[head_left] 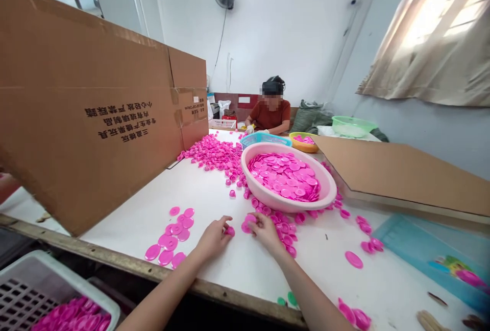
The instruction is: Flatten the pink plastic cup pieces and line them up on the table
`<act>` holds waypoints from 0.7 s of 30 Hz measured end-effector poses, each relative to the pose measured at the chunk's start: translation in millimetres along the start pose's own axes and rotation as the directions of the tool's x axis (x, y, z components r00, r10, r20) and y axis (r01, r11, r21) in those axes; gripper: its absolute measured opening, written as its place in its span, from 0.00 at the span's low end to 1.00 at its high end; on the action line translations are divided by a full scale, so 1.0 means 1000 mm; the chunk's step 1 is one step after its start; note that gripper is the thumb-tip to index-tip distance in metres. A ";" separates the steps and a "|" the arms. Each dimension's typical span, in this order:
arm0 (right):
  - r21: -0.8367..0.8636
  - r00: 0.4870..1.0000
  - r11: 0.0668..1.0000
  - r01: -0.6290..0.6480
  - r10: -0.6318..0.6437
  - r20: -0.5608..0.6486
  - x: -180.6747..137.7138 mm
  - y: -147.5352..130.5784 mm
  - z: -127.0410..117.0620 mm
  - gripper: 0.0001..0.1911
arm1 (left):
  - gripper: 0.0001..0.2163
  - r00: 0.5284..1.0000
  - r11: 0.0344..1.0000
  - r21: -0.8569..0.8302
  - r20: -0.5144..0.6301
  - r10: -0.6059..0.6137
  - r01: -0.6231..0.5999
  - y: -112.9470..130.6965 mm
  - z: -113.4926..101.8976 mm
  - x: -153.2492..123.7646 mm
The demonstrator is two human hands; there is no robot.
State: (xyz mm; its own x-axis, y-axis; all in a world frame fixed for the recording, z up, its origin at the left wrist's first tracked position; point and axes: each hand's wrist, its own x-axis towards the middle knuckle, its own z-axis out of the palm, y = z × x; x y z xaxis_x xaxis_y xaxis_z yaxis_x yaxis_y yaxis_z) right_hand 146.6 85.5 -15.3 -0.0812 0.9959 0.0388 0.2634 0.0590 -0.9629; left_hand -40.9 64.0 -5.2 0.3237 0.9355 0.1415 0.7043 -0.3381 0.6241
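My left hand (214, 235) is closed on a small pink cup-shaped plastic piece (230, 231) just above the white table. To its right, my right hand (266, 231) pinches a flat pink plastic disc (248, 223); a second disc may overlap it, but I cannot tell. The two hands are a short gap apart. Loose pink discs (168, 242) lie in a group left of my left hand. Beside my right hand, small pink cups (285, 229) spread out below a pale pink basin (250, 193), which is heaped with pink discs (285, 175).
A tall cardboard box (126, 167) walls off the left side. Behind the basin are a heap of pink cups (214, 152), a blue basket (264, 139) and a seated person (270, 114). Cardboard (398, 167) lies right; a crate (57, 269) stands below the table's front edge (153, 272).
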 end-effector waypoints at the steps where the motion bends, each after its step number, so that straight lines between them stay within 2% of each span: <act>1: 0.079 0.999 0.996 -0.033 0.030 0.038 0.000 -0.001 0.006 0.16 | 0.20 1.000 0.999 -0.038 0.004 -0.014 0.014 0.001 0.001 -0.001; 3: 0.178 0.991 0.981 -0.075 0.053 0.125 -0.001 -0.004 0.017 0.16 | 0.24 1.000 0.997 -0.080 0.009 -0.025 0.026 0.002 0.001 0.000; 6: 0.203 0.979 0.975 -0.095 0.055 0.196 -0.003 -0.008 0.029 0.13 | 0.25 1.000 0.996 -0.085 0.009 -0.017 0.018 0.004 0.001 0.001; 9: 0.158 0.977 0.980 -0.124 0.092 0.195 -0.005 -0.010 0.032 0.13 | 0.25 1.000 0.996 -0.093 0.021 0.005 -0.003 0.004 0.001 0.001; 14: 0.024 0.947 0.983 -0.183 0.170 0.271 -0.006 -0.008 0.036 0.12 | 0.27 0.999 0.989 -0.150 0.039 0.019 -0.013 0.005 0.002 -0.001; 19: 0.037 0.940 0.971 -0.238 0.220 0.261 -0.003 -0.008 0.037 0.09 | 0.28 0.998 0.976 -0.216 0.052 0.047 -0.035 0.001 -0.001 -0.003; 21: 0.045 0.945 0.970 -0.240 0.222 0.240 -0.005 -0.009 0.038 0.09 | 0.27 0.997 0.963 -0.270 0.074 0.013 0.007 0.000 -0.002 0.002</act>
State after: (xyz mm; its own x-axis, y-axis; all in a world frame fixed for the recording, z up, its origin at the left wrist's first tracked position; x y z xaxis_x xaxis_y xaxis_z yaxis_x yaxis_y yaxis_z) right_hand 108.2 77.8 -17.1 -0.2494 0.9378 -0.2416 0.2316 -0.1844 -0.9552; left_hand -42.0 66.3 -3.5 0.3788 0.9208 0.0928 0.5101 -0.2913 0.8093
